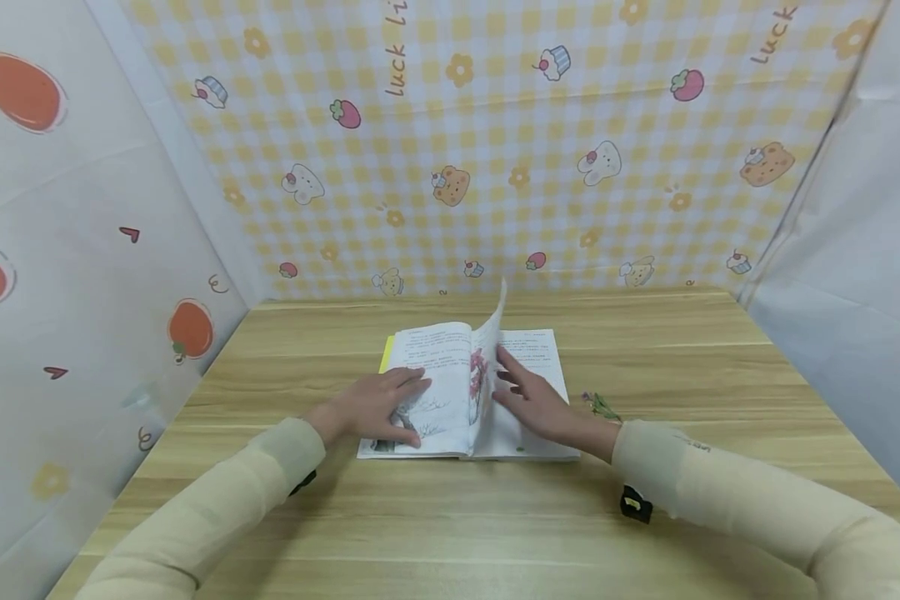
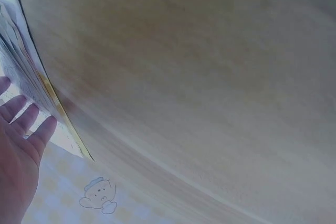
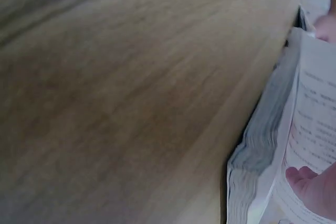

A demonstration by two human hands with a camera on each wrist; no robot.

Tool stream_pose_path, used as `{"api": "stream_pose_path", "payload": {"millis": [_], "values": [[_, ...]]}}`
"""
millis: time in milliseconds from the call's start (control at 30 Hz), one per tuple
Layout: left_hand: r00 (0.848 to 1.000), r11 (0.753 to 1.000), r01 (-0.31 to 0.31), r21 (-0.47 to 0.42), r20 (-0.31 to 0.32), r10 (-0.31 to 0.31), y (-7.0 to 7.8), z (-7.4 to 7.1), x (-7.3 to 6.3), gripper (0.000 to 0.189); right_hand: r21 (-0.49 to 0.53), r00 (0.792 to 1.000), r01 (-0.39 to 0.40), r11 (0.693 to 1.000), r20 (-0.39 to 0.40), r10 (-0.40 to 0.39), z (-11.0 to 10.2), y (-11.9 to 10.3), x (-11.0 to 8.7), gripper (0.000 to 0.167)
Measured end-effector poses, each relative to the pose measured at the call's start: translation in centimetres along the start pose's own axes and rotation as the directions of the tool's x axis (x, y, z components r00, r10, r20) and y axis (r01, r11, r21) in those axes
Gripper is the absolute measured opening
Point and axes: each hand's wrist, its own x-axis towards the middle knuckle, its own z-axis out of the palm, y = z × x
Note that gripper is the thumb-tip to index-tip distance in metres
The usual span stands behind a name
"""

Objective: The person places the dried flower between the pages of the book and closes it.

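Note:
An open book [image 1: 528, 433] lies on the wooden table, with print and drawings on its pages. One page [image 1: 487, 333] stands upright near the spine and shows a pink flower picture. My left hand [image 1: 378, 404] rests on the left page with its fingers spread; the left wrist view shows that hand [image 2: 21, 150] over the book's edge [image 2: 58, 103]. From the right, my right hand [image 1: 536, 404] touches the raised page with loosely extended fingers. In the right wrist view, the right hand [image 3: 315, 192] is partly cut off beside a printed page [image 3: 317, 108].
A small sprig with purple flowers [image 1: 602, 406] lies on the table right of the book, near the right sleeve. Behind the wooden table [image 1: 330, 517] hangs a yellow checked cloth [image 1: 495, 108]. White cloth [image 1: 67, 225] stands at the left side.

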Motion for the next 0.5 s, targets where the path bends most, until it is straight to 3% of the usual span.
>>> {"api": "stream_pose_path", "payload": {"millis": [67, 133, 233, 367, 433, 500], "values": [[1.0, 1.0, 0.006, -0.012, 0.0, -0.006, 0.0, -0.1, -0.1, 0.099, -0.136, 0.997, 0.059, 0.989, 0.064, -0.051, 0.5, 0.0, 0.1, 0.075], [1.0, 1.0, 0.01, -0.011, 0.001, -0.01, -0.1, -0.1, -0.1, 0.099, -0.268, 0.989, 0.117, 0.956, 0.124, -0.086, 1.0, 0.0, 0.3, 0.081], [1.0, 1.0, -0.002, -0.012, -0.025, 0.002, -0.3, 0.0, -0.3, 0.099, -0.436, 0.966, 0.232, 0.869, 0.209, -0.153, 1.6, 0.2, 0.7, 0.083], [0.996, 0.997, -0.028, -0.068, -0.085, 0.022, -0.5, 0.3, -0.5, 0.092, -0.564, 0.919, 0.381, 0.732, 0.32, -0.232, 2.2, 0.2, 1.0, 0.08], [0.993, 0.993, -0.04, -0.116, -0.111, 0.027, -0.8, 0.4, -0.7, 0.086, -0.595, 0.899, 0.423, 0.684, 0.367, -0.237, 2.4, 0.0, 1.2, 0.077], [0.993, 0.987, -0.04, -0.153, -0.12, 0.022, -1.0, 0.5, -0.9, 0.083, -0.609, 0.889, 0.44, 0.66, 0.399, -0.224, 2.4, -0.3, 1.2, 0.075]]}}
